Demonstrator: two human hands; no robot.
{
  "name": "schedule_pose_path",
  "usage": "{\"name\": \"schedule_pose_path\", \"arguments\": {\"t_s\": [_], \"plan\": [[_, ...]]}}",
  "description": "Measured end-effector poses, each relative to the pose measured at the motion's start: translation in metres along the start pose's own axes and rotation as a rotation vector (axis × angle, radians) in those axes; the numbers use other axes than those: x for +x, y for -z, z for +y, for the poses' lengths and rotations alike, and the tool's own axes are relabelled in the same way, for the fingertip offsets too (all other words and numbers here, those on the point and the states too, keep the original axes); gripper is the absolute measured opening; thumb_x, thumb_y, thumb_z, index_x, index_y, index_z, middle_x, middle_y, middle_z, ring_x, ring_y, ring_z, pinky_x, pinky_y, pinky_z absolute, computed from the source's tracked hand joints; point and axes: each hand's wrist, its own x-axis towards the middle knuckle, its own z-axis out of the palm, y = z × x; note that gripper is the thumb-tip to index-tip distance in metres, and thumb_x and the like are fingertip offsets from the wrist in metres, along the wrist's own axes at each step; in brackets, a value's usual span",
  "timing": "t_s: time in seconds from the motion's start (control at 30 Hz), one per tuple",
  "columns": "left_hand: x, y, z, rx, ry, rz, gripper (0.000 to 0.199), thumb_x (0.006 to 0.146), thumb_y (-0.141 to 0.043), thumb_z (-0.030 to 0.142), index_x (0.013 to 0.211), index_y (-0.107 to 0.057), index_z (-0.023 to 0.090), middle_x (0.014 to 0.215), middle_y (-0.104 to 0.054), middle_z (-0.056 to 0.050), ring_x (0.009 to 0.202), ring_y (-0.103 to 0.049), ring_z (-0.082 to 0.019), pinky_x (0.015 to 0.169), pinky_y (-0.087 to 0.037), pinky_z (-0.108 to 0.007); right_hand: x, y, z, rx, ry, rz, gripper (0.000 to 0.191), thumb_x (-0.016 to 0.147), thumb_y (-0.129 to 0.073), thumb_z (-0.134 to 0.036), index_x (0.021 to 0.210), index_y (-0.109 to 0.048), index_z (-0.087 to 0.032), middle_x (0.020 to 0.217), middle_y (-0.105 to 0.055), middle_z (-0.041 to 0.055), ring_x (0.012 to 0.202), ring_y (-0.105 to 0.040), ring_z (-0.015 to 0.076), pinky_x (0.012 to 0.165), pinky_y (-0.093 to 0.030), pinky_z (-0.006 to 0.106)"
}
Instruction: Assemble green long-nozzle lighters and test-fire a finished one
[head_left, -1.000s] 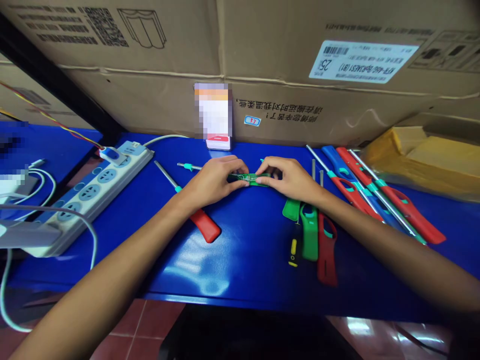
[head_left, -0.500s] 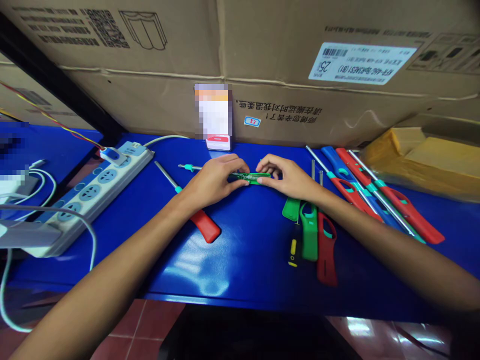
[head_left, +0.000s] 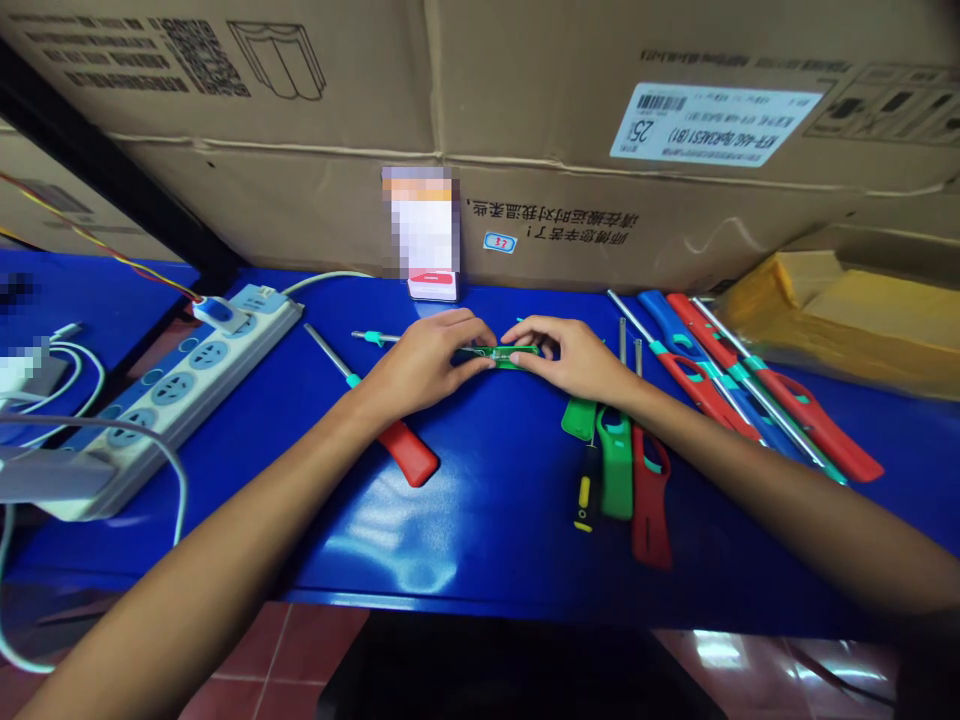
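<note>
A small green circuit board [head_left: 510, 352] sits over the blue tabletop [head_left: 480, 510]. My left hand [head_left: 424, 365] and right hand [head_left: 570, 358] hold it, fingers closed on its two ends. A red-handled metal rod [head_left: 405, 450] lies near the board, on its left.

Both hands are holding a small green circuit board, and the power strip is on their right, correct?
No: the head view shows the power strip to the left of the hands. The left hand and right hand do hold the small green circuit board.
</note>
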Motion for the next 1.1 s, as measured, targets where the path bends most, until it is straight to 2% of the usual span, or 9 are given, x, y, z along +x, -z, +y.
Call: {"name": "schedule_pose_path", "arguments": {"t_s": [0.17,0.3,0.4,0.57,0.67,0.87,1.1], "plan": [[0.0,0.0004,-0.0018,-0.014,-0.01,0.012,0.015,0.108,-0.073,0.031,0.115,-0.077,0.019,0.111,-0.081,-0.008,0.102,-0.077,-0.023,0.092,-0.057,-0.034,0.0001,0.001,0.0009,-0.055,0.026,-0.034,0.024,0.104,-0.073,-0.04,0.116,-0.087,-0.025,0.106,-0.082,0.0054,0.087,-0.067,0.021,0.082,-0.049,0.038],[0.0,0.0017,-0.0022,-0.019,0.0,0.018,0.015,0.107,-0.074,0.032,0.115,-0.078,0.019,0.111,-0.081,-0.007,0.1,-0.077,-0.022,0.091,-0.057,-0.034,-0.0021,-0.001,0.0007,-0.126,0.081,0.007,0.023,0.104,-0.073,-0.034,0.122,-0.085,-0.025,0.113,-0.084,0.0058,0.091,-0.071,0.0221,0.085,-0.053,0.038],[0.0002,0.0013,-0.0035,-0.04,0.02,0.009,0.016,0.107,-0.074,0.033,0.114,-0.078,0.019,0.109,-0.081,-0.007,0.096,-0.076,-0.021,0.088,-0.057,-0.033,-0.0048,-0.0019,0.0012,-0.23,0.161,0.038,0.024,0.104,-0.074,-0.031,0.126,-0.084,-0.026,0.119,-0.085,0.0071,0.102,-0.076,0.026,0.095,-0.057,0.042],[-0.0004,-0.0018,-0.0071,-0.079,0.035,-0.032,0.018,0.107,-0.073,0.035,0.114,-0.079,0.02,0.104,-0.082,-0.006,0.092,-0.076,-0.02,0.085,-0.057,-0.032,-0.0069,-0.0011,0.001,-0.333,0.234,0.007,0.022,0.109,-0.069,-0.03,0.124,-0.085,-0.03,0.126,-0.086,0.0069,0.122,-0.077,0.0303,0.111,-0.057,0.05],[-0.0008,-0.0032,-0.0079,-0.081,0.037,-0.056,0.017,0.107,-0.073,0.034,0.115,-0.079,0.02,0.104,-0.082,-0.005,0.09,-0.076,-0.02,0.085,-0.057,-0.032,-0.0066,-0.0007,-0.0001,-0.356,0.244,0.002,0.022,0.11,-0.067,-0.029,0.123,-0.085,-0.03,0.127,-0.084,0.008,0.123,-0.075,0.0297,0.111,-0.057,0.049],[-0.001,-0.0021,-0.0069,-0.054,0.038,-0.074,0.017,0.107,-0.072,0.033,0.114,-0.08,0.019,0.106,-0.082,-0.006,0.092,-0.076,-0.02,0.086,-0.057,-0.033,-0.0061,-0.0012,0.0034,-0.388,0.245,-0.008,0.023,0.11,-0.071,-0.034,0.127,-0.086,-0.027,0.118,-0.078,0.0101,0.111,-0.073,0.0284,0.099,-0.058,0.045],[-0.0011,-0.0013,-0.0081,-0.021,0.036,-0.084,0.021,0.109,-0.07,0.036,0.119,-0.079,0.02,0.113,-0.083,-0.009,0.099,-0.077,-0.023,0.09,-0.059,-0.035,-0.005,-0.0016,0.0037,-0.417,0.252,-0.031,0.028,0.113,-0.066,-0.035,0.13,-0.087,-0.028,0.117,-0.077,0.0113,0.113,-0.069,0.0302,0.102,-0.057,0.048]]}}
